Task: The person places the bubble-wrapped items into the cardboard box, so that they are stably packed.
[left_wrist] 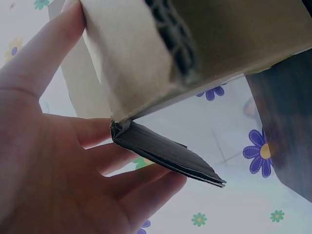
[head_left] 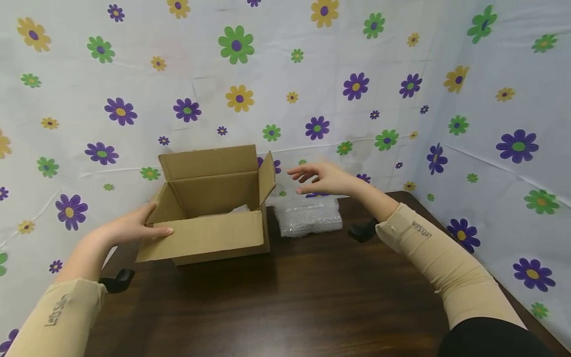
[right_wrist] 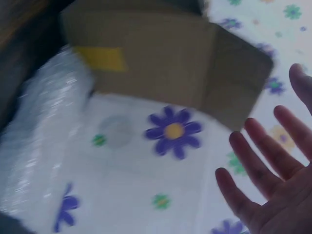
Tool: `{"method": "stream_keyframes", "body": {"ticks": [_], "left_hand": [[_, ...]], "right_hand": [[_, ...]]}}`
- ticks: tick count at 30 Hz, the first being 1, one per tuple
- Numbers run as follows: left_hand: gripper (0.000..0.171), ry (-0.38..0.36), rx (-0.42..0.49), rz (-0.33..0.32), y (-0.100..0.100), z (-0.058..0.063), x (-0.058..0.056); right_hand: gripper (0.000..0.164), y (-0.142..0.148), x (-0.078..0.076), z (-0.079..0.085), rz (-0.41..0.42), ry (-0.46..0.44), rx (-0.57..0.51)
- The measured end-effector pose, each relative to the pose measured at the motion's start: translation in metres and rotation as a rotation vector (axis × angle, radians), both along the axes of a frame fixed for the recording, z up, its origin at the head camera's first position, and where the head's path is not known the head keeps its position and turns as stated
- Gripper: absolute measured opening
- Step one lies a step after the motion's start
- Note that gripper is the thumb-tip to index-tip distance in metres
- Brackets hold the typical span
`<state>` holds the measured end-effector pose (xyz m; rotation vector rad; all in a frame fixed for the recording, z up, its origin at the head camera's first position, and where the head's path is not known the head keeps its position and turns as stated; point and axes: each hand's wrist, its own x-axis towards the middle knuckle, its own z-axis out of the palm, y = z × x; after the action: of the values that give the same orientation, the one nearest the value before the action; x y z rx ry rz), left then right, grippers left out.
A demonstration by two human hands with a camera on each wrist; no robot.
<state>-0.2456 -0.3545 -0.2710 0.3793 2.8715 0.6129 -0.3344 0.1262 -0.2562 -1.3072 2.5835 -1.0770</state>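
Observation:
An open cardboard box [head_left: 218, 238] stands on the table with its flaps up or folded outward. My left hand [head_left: 129, 228] holds the box at its left front corner, thumb on the front flap and fingers at the left flap. In the left wrist view, the fingers [left_wrist: 146, 187] touch the folded flap [left_wrist: 165, 153] from outside. Some clear plastic [head_left: 241, 208] shows inside the box; the rest of its contents is hidden. My right hand [head_left: 327, 178] is in the air right of the box, fingers spread and holding nothing. Below it lies folded bubble wrap [head_left: 310, 218].
A dark brown wooden table [head_left: 290, 297] extends in front of the box. Flower-printed white sheeting [head_left: 267, 64] hangs close behind the table and along its right side. A strip of yellow tape [right_wrist: 102, 58] is on the box's side in the right wrist view.

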Motion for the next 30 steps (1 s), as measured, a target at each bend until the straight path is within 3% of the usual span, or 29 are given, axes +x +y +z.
{"method": "stream_keyframes", "body": {"ticks": [17,24,30], "left_hand": [[0.104,0.013,0.006,-0.007,-0.001,-0.001,0.002],[0.105,0.017,0.004,-0.003,-0.001,-0.001,0.002],[0.105,0.014,0.006,-0.006,0.001,-0.001,0.002]], "right_hand": [[0.075,0.020,-0.039,-0.101,-0.120,0.037,0.147],[0.078,0.015,-0.047,-0.125,-0.166,-0.003,0.178],[0.081,0.009,-0.053,-0.139,-0.148,0.088,0.272]]}}
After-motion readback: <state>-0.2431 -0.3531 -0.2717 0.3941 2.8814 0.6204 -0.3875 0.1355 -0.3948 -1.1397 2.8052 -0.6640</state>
